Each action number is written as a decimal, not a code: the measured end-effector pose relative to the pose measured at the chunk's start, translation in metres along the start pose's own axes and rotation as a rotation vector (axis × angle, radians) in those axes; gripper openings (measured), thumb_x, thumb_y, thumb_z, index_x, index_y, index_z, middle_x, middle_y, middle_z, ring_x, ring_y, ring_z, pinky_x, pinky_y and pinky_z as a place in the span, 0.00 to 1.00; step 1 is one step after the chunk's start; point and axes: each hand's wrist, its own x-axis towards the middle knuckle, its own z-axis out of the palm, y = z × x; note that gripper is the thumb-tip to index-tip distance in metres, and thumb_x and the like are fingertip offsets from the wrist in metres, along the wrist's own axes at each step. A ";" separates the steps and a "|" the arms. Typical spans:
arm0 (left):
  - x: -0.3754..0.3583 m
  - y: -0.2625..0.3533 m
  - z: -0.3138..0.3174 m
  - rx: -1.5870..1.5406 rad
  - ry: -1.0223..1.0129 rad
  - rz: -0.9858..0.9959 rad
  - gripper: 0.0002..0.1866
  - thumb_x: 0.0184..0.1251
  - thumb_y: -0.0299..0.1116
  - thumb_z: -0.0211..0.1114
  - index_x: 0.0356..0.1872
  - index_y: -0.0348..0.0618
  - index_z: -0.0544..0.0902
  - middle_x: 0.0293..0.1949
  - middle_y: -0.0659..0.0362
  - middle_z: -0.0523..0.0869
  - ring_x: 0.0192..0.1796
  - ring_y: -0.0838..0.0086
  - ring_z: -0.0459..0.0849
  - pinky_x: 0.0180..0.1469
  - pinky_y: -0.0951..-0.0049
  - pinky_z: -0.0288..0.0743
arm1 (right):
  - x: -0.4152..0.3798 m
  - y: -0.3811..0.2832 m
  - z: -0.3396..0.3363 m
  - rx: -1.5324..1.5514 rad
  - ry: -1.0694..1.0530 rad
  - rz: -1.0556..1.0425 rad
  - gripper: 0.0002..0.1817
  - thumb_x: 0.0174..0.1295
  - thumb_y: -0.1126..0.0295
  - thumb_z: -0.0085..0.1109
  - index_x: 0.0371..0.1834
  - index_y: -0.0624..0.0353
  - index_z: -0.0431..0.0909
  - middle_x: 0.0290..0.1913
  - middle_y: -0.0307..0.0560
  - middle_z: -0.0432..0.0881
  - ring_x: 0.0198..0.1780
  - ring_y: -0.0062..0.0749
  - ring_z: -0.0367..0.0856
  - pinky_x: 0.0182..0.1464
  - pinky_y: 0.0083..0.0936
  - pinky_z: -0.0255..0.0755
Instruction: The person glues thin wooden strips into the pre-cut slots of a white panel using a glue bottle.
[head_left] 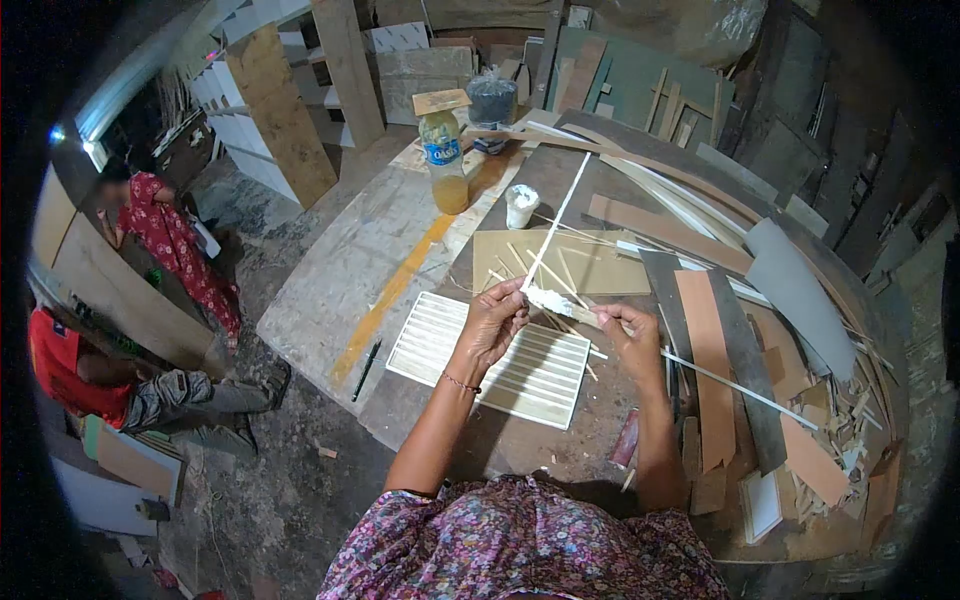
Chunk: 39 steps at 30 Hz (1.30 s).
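Note:
Pinched in my left hand (498, 318) is the lower end of a long thin white strip (560, 215), which points up and away over the table. My right hand (630, 340) has its fingers closed on a small flat stick whose far end bears a lump of white paste (548, 300). The paste lies close to the strip's lower end, between my hands. Below them a white slatted panel (430, 345) rests on the table, partly hidden by my left forearm. Thin wooden sticks (567, 270) are scattered on a tan board (490, 250) just beyond.
A white cup (521, 206) and a bottle of yellowish liquid (447, 170) stand beyond the board. A pen (367, 370) lies left of the panel. Wood strips and scraps (710, 370) crowd the right side. Two people, one standing (180, 230) and one seated (80, 365), are at the left.

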 end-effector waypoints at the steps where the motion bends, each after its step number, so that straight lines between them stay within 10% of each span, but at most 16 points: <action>1: 0.001 0.001 -0.001 -0.009 0.003 -0.001 0.15 0.56 0.27 0.60 0.45 0.34 0.74 0.23 0.62 0.74 0.24 0.80 0.69 0.25 0.84 0.66 | 0.002 0.000 -0.002 -0.012 -0.003 0.013 0.08 0.54 0.74 0.52 0.33 0.67 0.78 0.28 0.39 0.79 0.32 0.17 0.72 0.38 0.17 0.66; 9: 0.017 -0.001 -0.017 -0.034 0.057 0.028 0.15 0.56 0.22 0.58 0.46 0.31 0.72 0.24 0.62 0.75 0.23 0.81 0.71 0.24 0.86 0.67 | 0.039 0.016 0.001 -0.050 0.169 0.062 0.10 0.55 0.73 0.51 0.39 0.64 0.77 0.35 0.41 0.79 0.35 0.20 0.74 0.39 0.17 0.66; 17: 0.049 -0.002 -0.036 0.019 0.118 0.042 0.15 0.55 0.21 0.58 0.46 0.32 0.72 0.26 0.61 0.77 0.23 0.84 0.72 0.25 0.86 0.69 | 0.132 0.071 0.031 -0.461 0.269 -0.082 0.15 0.51 0.77 0.51 0.45 0.61 0.74 0.40 0.56 0.77 0.42 0.47 0.75 0.46 0.32 0.66; 33: 0.028 0.008 -0.068 0.248 0.256 0.150 0.16 0.52 0.20 0.61 0.44 0.34 0.76 0.25 0.67 0.76 0.25 0.86 0.71 0.26 0.88 0.64 | 0.262 0.088 0.093 -1.196 -0.075 -0.437 0.07 0.47 0.74 0.49 0.22 0.58 0.79 0.36 0.51 0.77 0.43 0.45 0.73 0.43 0.44 0.61; 39: 0.002 0.019 -0.075 0.368 0.319 0.183 0.16 0.50 0.19 0.63 0.43 0.34 0.77 0.24 0.68 0.75 0.26 0.88 0.69 0.30 0.88 0.65 | 0.259 0.089 0.109 -1.022 0.092 -0.293 0.11 0.49 0.73 0.49 0.36 0.55 0.76 0.46 0.50 0.72 0.51 0.47 0.66 0.48 0.47 0.59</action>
